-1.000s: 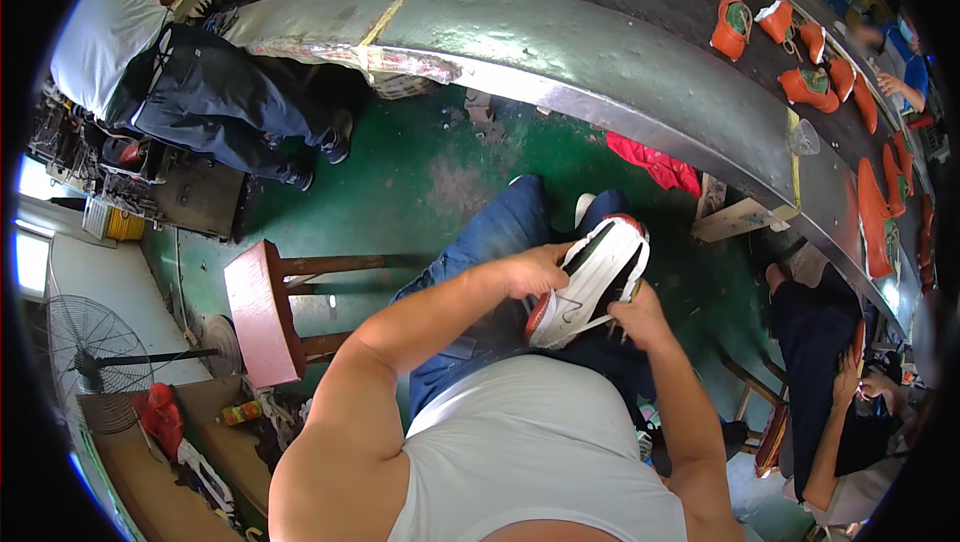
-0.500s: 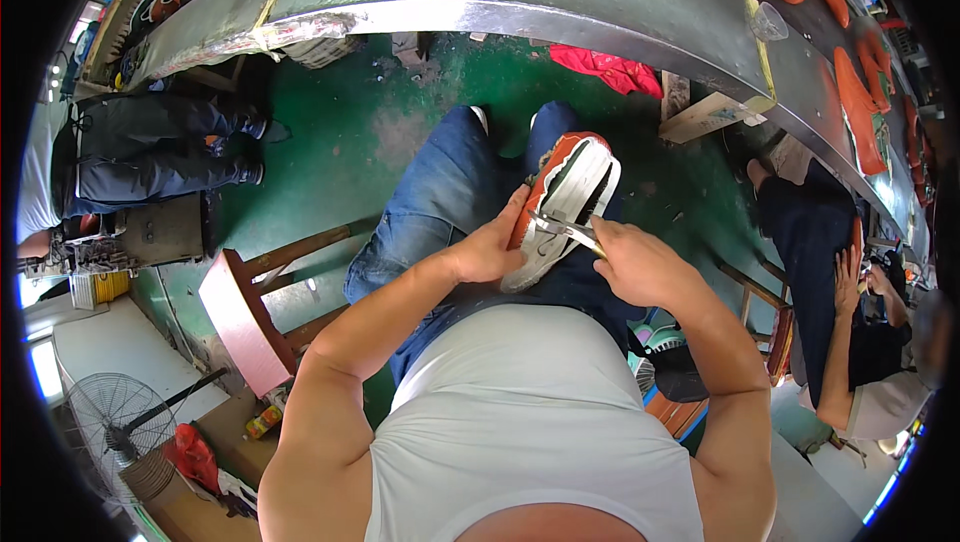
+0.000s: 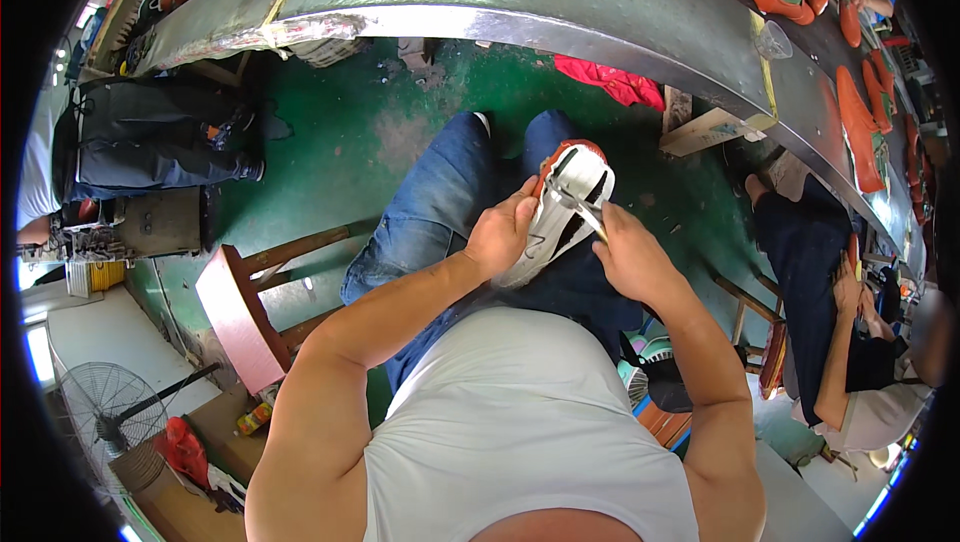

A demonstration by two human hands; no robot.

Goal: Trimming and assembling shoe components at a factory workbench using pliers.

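Sole side up on my lap rests a half-made shoe (image 3: 541, 243), its upper orange-red at the rim and its bottom whitish with dark openings. My left hand (image 3: 500, 235) is closed on the shoe's left edge, with the thumb and fingers pinching near the middle. In my right hand (image 3: 637, 256) is a pair of metal pincers (image 3: 586, 211), gripped by the handles. Their jaws touch or hover at the shoe's left rim near the toe end; I cannot tell which. The palm hides most of the handles.
Ahead runs a long metal-edged bench (image 3: 430, 20) with orange shoes (image 3: 781, 0) on top. A wooden stool (image 3: 240, 317) and a fan (image 3: 110, 420) are at my left. People sit on both sides; one (image 3: 800, 272) at right works with both hands. Red cloth (image 3: 612, 80) lies under the bench.
Both hands have shifted slightly; the pincers' jaws sit closer to the toe end. My left hand has moved up along the shoe's edge, and the shoe has turned a little.
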